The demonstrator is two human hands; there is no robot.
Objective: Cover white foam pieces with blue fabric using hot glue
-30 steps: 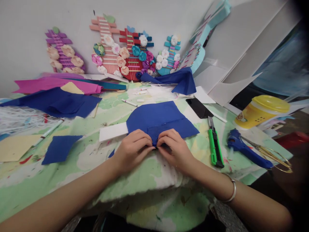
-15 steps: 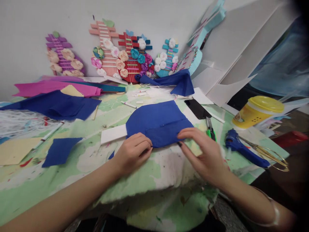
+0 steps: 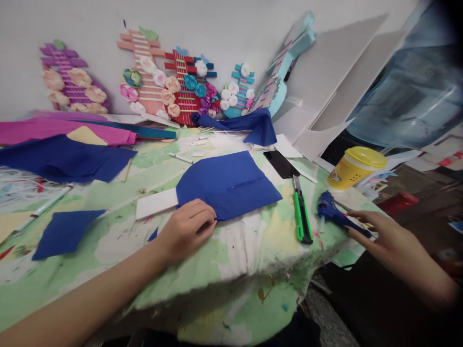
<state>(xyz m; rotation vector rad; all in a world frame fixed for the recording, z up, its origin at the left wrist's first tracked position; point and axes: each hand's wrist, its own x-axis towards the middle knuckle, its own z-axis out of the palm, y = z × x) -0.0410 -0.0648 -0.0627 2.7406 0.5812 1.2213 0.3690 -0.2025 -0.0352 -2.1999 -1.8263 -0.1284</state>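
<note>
"Right hand (image 3: 392,241) had left the near edge of the blue piece (image 3: 231,183) since the earlier frame and gone over to the blue glue gun (image 3: 333,210). Where did the gun lie?"

"Near the right edge of the counter (image 3: 264,246), at three o'clock from the blue piece, the green cutter (image 3: 303,216) lying between."

"Its axis?"

"Long axis on a line from ten to four: body at ten, handle towards four, which brought the handle to the right hand's fingers. From them, the body lay at ten o'clock."

"State of those fingers?"

"Thumb and forefinger stood apart, astride the handle; contact could not be confirmed."

"And the left hand (image 3: 190,229)?"

"Left fingers were drawn together on the blue piece's near edge, at about seven o'clock of it. That hand was well apart from the gun; the right was plainly the nearer."
</note>
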